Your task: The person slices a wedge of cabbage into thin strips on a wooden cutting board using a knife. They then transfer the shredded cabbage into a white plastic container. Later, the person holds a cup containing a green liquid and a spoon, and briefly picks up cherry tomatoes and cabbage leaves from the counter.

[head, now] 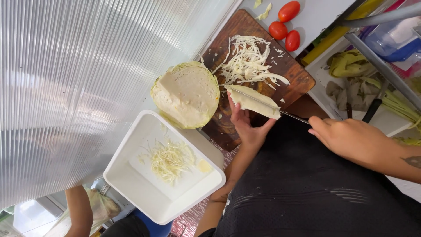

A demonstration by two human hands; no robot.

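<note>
The left hand (245, 125) pinches a cabbage wedge (253, 102) in its fingers over the board (298, 77); the right hand (346, 138) grips a knife (294, 116), fingers closed. Shredding is underway; the next cut probably needs the blade clear of the fingertips, shreds (247, 61) lying just beyond.

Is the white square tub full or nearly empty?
Nearly empty: the white tub holds only a small heap of shredded cabbage.

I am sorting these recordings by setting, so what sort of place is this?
Probably a simple food-preparation spot, perhaps a stall: a brown wooden cutting board with shredded pale cabbage, three red tomatoes, and a white square plastic tub.
</note>
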